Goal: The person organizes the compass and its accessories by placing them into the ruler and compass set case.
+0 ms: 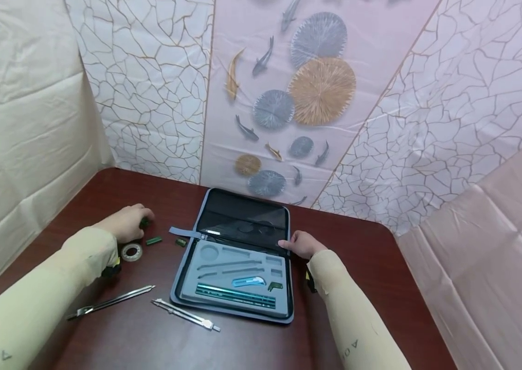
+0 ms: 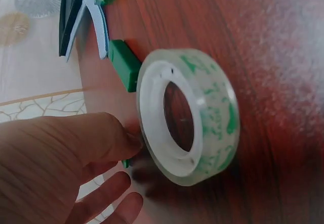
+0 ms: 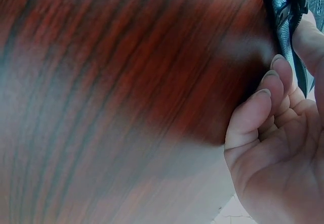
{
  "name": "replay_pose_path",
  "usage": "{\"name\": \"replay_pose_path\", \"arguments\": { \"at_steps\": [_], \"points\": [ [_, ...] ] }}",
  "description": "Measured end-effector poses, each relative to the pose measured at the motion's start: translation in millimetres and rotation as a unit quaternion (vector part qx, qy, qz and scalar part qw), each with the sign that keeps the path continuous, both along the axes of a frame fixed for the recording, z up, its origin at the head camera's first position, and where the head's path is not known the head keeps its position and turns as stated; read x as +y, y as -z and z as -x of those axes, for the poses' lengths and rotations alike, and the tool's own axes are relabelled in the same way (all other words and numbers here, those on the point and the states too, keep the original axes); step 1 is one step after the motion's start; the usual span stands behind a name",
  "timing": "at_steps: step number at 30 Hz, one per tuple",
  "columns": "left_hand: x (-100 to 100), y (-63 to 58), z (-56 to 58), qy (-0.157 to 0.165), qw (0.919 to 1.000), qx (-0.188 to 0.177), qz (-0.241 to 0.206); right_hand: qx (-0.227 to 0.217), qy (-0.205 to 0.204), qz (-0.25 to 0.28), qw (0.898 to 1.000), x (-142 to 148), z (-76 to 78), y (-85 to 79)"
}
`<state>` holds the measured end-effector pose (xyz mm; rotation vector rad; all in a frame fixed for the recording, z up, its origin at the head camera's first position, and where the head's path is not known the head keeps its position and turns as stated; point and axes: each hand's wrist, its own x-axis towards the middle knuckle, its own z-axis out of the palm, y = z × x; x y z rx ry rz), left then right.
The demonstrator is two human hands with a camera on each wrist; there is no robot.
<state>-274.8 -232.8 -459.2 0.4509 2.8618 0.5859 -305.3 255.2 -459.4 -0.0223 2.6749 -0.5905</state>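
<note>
My left hand (image 1: pixel 126 222) is at the table's left side, thumb and fingers around a small dark green object (image 1: pixel 144 222); in the left wrist view only a green sliver shows by the thumb tip. Close to that hand lie a roll of clear tape (image 2: pixel 217 117) and a green block (image 2: pixel 124 66). My right hand (image 1: pixel 304 244) grips the right edge of an open zip case (image 1: pixel 291 288), thumb inside, other fingers outside. Grey foam (image 1: pixel 191 285) in the case holds a teal ruler-like bar (image 1: pixel 235 295), a blue utility knife (image 1: pixel 249 281) and a small green piece (image 1: pixel 275 285).
Two metal drawing compasses lie in front: one compass (image 1: pixel 112 300) at left, another compass (image 1: pixel 185 314) by the case's near edge. A small green item (image 1: pixel 180 241) sits beside the case's blue strap (image 1: pixel 184 232). Patterned cloth (image 1: pixel 270 103) hangs behind the table.
</note>
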Motion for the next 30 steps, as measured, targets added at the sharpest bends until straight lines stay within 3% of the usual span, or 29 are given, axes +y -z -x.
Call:
{"name": "replay_pose_path", "arguments": {
  "at_steps": [7, 15, 30],
  "points": [
    [1, -1.1, 6.5, 0.012, 0.9996, 0.016, 0.018, -0.004, -0.012, -0.003, 1.000, 1, 3.8, -0.7],
    [2, 1.9, 10.7, 0.013, 0.9988, 0.003, 0.046, -0.013, -0.013, -0.006, 1.000, 1, 3.1, 0.6],
    [-4, 5.8, 15.6, 0.013, 0.9999, 0.007, 0.005, -0.005, -0.011, 0.001, 1.000, 1, 1.1, -0.6]
  ]
}}
